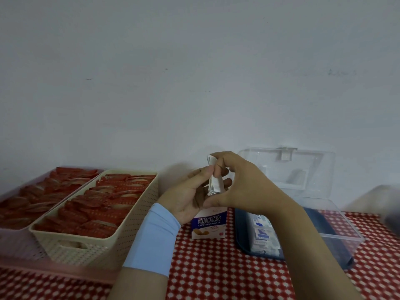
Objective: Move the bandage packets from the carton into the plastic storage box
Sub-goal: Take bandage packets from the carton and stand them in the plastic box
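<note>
Bandage packets [214, 185]: one stack held above the carton [208, 226]; left hand [190, 198] fingers curled round it, right hand [244, 185] pinching its top. Plastic storage box [348, 232], lid up, on worktop [216, 269]: stored packets [263, 237] already inside. Judged partway; carton's remaining contents hidden.

White packets [214, 181] above upright carton [208, 226]; clear box [337, 226] open.

The left hand [190, 192], palm up, wrist in a pale blue sleeve [154, 237], holds a stack of bandage packets [214, 184]; the right hand [242, 185], forearm bare, pinches the stack's top.
</note>
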Motion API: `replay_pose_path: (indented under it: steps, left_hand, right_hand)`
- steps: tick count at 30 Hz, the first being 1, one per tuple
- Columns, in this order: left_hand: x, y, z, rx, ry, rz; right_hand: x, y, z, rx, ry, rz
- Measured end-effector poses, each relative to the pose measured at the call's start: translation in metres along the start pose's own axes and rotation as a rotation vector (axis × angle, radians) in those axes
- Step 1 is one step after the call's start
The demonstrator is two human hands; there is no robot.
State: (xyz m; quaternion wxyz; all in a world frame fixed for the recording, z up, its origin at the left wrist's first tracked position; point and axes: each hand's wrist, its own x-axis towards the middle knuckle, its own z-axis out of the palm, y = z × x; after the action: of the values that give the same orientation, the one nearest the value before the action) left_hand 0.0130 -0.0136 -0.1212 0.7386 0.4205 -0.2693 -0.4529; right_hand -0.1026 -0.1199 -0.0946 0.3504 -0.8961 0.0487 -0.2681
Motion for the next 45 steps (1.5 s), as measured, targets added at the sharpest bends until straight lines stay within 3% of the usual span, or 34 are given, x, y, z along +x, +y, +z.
replay_pose_path:
  steps: [6,11,15,19,24,29,33,36,40,45]
  left_hand:
    - [0.002,-0.005,0.002,-0.015,-0.044,0.024]
    - [0.002,-0.005,0.001,0.016,-0.056,0.001]
    - [-0.003,-0.006,0.006,0.036,-0.138,-0.066]
    - [-0.009,-0.007,0.015,0.074,-0.214,-0.117]
    - [-0.02,-0.014,0.032,0.14,-0.278,-0.171]
    - [-0.032,-0.025,0.047,0.046,-0.233,-0.133]
    - [-0.043,-0.029,0.064,-0.027,-0.211,-0.143]
    - [-0.047,-0.026,0.076,0.134,-0.12,-0.124]
    - [-0.044,-0.012,0.089,0.766,0.109,0.106]
    - [-0.048,-0.001,0.112,0.889,0.171,0.185]
  right_hand:
    - [0.0,0.006,0.001,0.014,0.029,-0.034]
    - [-0.007,0.01,-0.008,0.12,-0.049,0.054]
    - [-0.009,0.018,-0.022,0.395,0.042,0.09]
    - [-0.017,0.015,-0.042,0.23,-0.031,0.16]
    - [-0.034,0.001,-0.068,0.201,-0.097,0.203]
    - [-0.046,-0.008,-0.084,0.195,-0.013,0.231]
    - [-0.06,-0.019,-0.093,0.189,-0.066,0.275]
    - [-0.064,-0.023,-0.102,0.154,-0.059,0.302]
    - [-0.066,-0.028,-0.109,0.106,0.033,0.344]
    - [-0.065,-0.029,-0.113,0.131,0.084,0.342]
